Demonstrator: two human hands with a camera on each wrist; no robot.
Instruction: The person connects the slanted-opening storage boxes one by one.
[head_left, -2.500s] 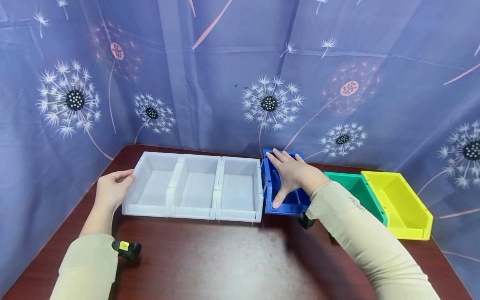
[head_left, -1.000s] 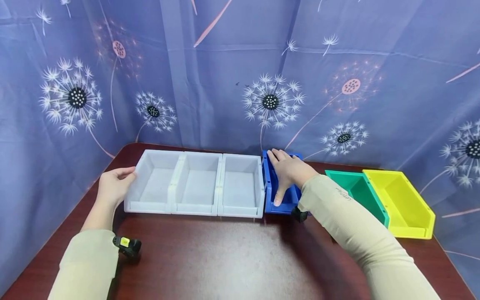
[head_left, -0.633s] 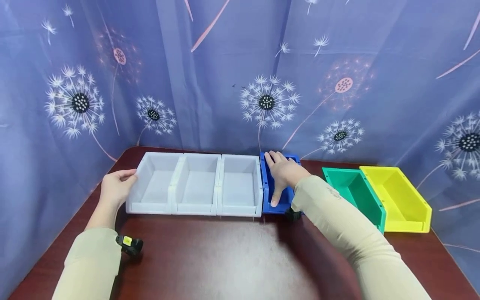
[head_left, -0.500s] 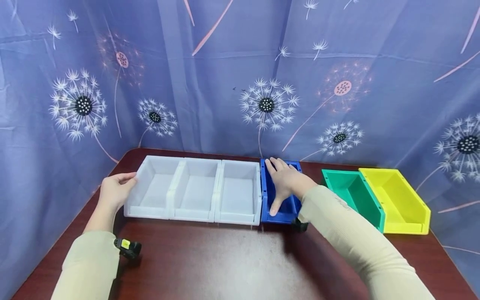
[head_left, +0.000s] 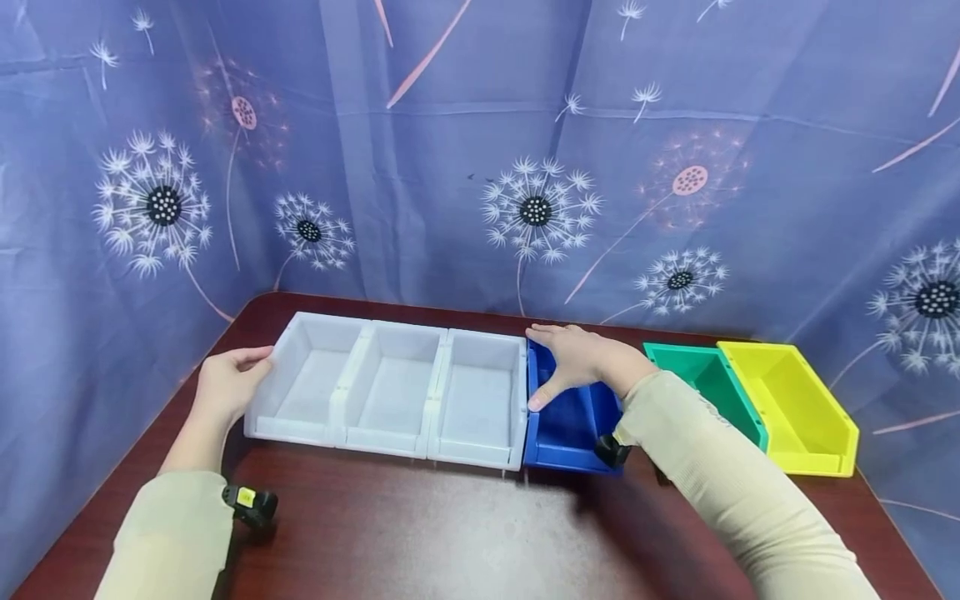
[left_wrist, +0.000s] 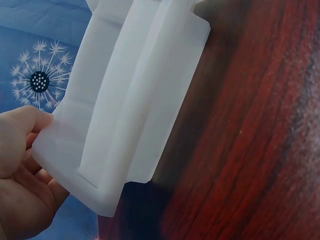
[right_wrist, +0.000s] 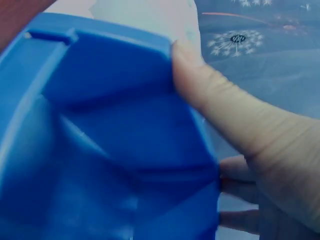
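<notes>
Three white plastic storage bins stand side by side in a row: a left one point(head_left: 311, 379), a middle one point(head_left: 393, 387) and a right one point(head_left: 480, 396). At the left bin's outer wall, my left hand point(head_left: 228, 387) grips the edge, thumb on the rim and fingers behind it in the left wrist view. A blue storage bin point(head_left: 573, 454) adjoins the right white bin. My right hand point(head_left: 581, 362) holds it, thumb on its left rim and fingers over the back. The right wrist view shows the thumb point(right_wrist: 215, 95) at a corner of the blue bin point(right_wrist: 120, 130).
A green bin point(head_left: 738, 400) and a yellow bin point(head_left: 810, 408) stand together at the right, partly behind my right sleeve. All the bins are on a dark red-brown table point(head_left: 420, 533). A blue dandelion-print curtain point(head_left: 427, 183) hangs right behind the table.
The row's right end, with the blue bin, has come toward me, so the row now slants. My right fingers have shifted to the blue bin's back and its thumb to the left rim.
</notes>
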